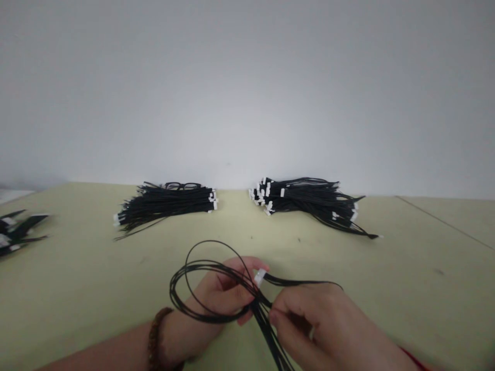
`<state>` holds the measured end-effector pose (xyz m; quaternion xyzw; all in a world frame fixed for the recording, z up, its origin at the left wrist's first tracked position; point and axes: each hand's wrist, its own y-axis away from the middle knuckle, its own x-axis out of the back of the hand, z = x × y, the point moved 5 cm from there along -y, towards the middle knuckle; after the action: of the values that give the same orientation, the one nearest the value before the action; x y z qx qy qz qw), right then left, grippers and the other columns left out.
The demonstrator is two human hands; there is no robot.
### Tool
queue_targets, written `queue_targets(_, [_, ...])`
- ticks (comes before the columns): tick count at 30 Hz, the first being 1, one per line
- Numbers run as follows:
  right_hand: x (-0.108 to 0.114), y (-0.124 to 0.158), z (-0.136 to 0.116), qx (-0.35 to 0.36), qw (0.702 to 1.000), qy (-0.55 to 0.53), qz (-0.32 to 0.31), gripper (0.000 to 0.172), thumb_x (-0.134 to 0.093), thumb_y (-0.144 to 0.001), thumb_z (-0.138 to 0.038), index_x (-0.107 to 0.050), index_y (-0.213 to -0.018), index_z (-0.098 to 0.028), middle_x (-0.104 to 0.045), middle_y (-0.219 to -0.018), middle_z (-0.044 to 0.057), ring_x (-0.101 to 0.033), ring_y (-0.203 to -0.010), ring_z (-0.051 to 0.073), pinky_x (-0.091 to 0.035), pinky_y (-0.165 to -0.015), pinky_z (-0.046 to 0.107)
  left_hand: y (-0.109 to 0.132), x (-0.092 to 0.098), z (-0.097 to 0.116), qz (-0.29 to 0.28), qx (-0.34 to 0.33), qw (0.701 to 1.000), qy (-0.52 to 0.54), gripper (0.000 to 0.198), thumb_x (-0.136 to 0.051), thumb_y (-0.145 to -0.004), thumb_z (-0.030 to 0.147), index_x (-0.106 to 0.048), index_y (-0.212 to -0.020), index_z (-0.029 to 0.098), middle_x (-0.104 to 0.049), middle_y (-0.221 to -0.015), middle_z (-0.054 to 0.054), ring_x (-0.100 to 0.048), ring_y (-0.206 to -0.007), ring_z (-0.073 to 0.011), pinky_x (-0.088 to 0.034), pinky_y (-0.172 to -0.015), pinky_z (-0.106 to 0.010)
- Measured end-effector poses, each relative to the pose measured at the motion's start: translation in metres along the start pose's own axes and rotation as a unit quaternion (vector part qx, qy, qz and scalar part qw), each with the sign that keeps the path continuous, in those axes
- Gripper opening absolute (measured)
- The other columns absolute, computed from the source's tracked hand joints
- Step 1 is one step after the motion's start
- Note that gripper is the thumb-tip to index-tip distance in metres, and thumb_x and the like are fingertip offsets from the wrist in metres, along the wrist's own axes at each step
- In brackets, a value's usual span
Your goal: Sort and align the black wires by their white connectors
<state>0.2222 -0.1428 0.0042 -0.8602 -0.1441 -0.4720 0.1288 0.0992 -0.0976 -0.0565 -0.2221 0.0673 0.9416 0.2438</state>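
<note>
Near the front of the table, my left hand is closed around a looped bundle of thin black wires. A white connector sticks up at its fingertips, with several black wires running from it to the right. My right hand is just to the right, thumb and index finger pinched on black wires beside the left fingers. Loose wire lengths hang down between the two hands toward the bottom edge. The wire ends inside the right fingers are hidden.
At the back left lies a pile of black wires with white connectors, and eyeglasses behind it. Another wire pile lies back right. More cables sit at the far left. A pale wall rises behind the yellowish table.
</note>
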Motion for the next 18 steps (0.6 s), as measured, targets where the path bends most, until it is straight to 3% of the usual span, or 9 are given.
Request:
queue_targets(2, [0.001, 0.0, 0.001, -0.021, 0.999, -0.029, -0.013, 0.021, -0.049, -0.075, -0.013, -0.048, -0.055, -0.019, -0.051, -0.052, -0.004, -0.041, -0.047, 0.01, -0.026, -0.043, 0.021, 0.0, 0.0, 0.0, 0.008, 0.002, 1.0, 0.014, 0.023, -0.081, -0.064, 0.03, -0.072, -0.082, 0.019, -0.055, -0.055, 0.003, -0.042, -0.038, -0.0035, -0.027, -0.037, -0.014])
queue_targets(5, [0.002, 0.0, 0.004, -0.086, 0.973, -0.195, -0.084, 0.014, -0.048, -0.075, -0.014, -0.06, -0.078, -0.021, -0.053, -0.057, -0.005, -0.045, -0.048, 0.01, -0.031, -0.044, 0.019, -0.001, 0.0, -0.002, 0.004, 0.006, 0.999, 0.036, 0.027, -0.082, -0.063, 0.033, -0.073, -0.086, 0.021, -0.056, -0.056, 0.003, -0.041, -0.037, -0.0027, -0.025, -0.034, -0.014])
queue_targets(9, [0.018, 0.0, 0.005, -0.15, 0.859, -0.46, -0.167, 0.012, -0.054, -0.075, -0.023, -0.063, -0.076, -0.016, -0.053, -0.057, -0.002, -0.043, -0.045, 0.007, -0.035, -0.045, 0.017, -0.003, 0.001, -0.005, 0.008, 0.014, 0.999, 0.046, 0.029, -0.083, -0.06, 0.033, -0.074, -0.086, 0.022, -0.052, -0.054, 0.004, -0.04, -0.037, -0.0027, -0.026, -0.034, -0.014])
queue_targets(10, [0.027, -0.002, 0.005, -0.128, 0.842, -0.501, -0.155, 0.012, -0.058, -0.076, -0.026, -0.065, -0.074, -0.016, -0.055, -0.06, -0.001, -0.045, -0.048, 0.007, -0.037, -0.046, 0.017, -0.004, 0.002, -0.005, 0.02, 0.016, 0.999, 0.044, 0.03, -0.083, -0.061, 0.033, -0.074, -0.086, 0.021, -0.05, -0.055, 0.004, -0.04, -0.038, -0.0026, -0.027, -0.035, -0.013])
queue_targets(12, [0.05, -0.004, 0.009, -0.052, 0.851, -0.516, -0.085, 0.011, -0.066, -0.077, -0.03, -0.07, -0.076, -0.02, -0.058, -0.064, 0.0, -0.05, -0.055, 0.008, -0.042, -0.052, 0.017, -0.004, 0.005, -0.005, 0.037, 0.015, 0.998, 0.038, 0.03, -0.082, -0.062, 0.033, -0.074, -0.088, 0.021, -0.049, -0.057, 0.004, -0.04, -0.042, -0.0029, -0.029, -0.037, -0.014])
queue_targets(14, [0.073, -0.003, 0.016, 0.023, 0.875, -0.482, 0.042, 0.009, -0.071, -0.078, -0.034, -0.072, -0.077, -0.025, -0.061, -0.073, 0.0, -0.056, -0.069, 0.011, -0.047, -0.065, 0.018, -0.005, 0.007, -0.006, 0.041, 0.011, 0.998, 0.035, 0.03, -0.081, -0.064, 0.033, -0.073, -0.09, 0.021, -0.047, -0.059, 0.004, -0.04, -0.044, -0.0033, -0.031, -0.039, -0.014])
queue_targets(15, [0.084, 0.0, 0.021, 0.05, 0.868, -0.481, 0.111, 0.01, -0.069, -0.08, -0.036, -0.072, -0.077, -0.027, -0.062, -0.079, 0.0, -0.057, -0.078, 0.013, -0.047, -0.072, 0.019, -0.005, 0.007, -0.006, 0.037, 0.008, 0.999, 0.034, 0.03, -0.081, -0.065, 0.034, -0.073, -0.09, 0.021, -0.047, -0.059, 0.004, -0.039, -0.044, -0.0034, -0.031, -0.039, -0.014])
queue_targets(17, [0.098, 0.006, 0.028, 0.084, 0.807, -0.546, 0.209, 0.008, -0.064, -0.085, -0.036, -0.069, -0.085, -0.03, -0.061, -0.086, -0.002, -0.057, -0.085, 0.013, -0.047, -0.081, 0.021, -0.005, 0.007, -0.007, 0.024, 0.003, 0.999, 0.03, 0.031, -0.081, -0.065, 0.035, -0.073, -0.091, 0.02, -0.046, -0.059, 0.004, -0.038, -0.043, -0.0033, -0.029, -0.038, -0.015])
queue_targets(18, [0.099, 0.008, 0.03, 0.086, 0.775, -0.588, 0.214, 0.007, -0.061, -0.087, -0.036, -0.066, -0.09, -0.032, -0.06, -0.083, -0.003, -0.057, -0.078, 0.012, -0.049, -0.077, 0.021, -0.005, 0.007, -0.007, 0.019, 0.003, 0.999, 0.028, 0.031, -0.081, -0.065, 0.035, -0.073, -0.091, 0.02, -0.047, -0.059, 0.004, -0.038, -0.043, -0.0033, -0.028, -0.037, -0.015])
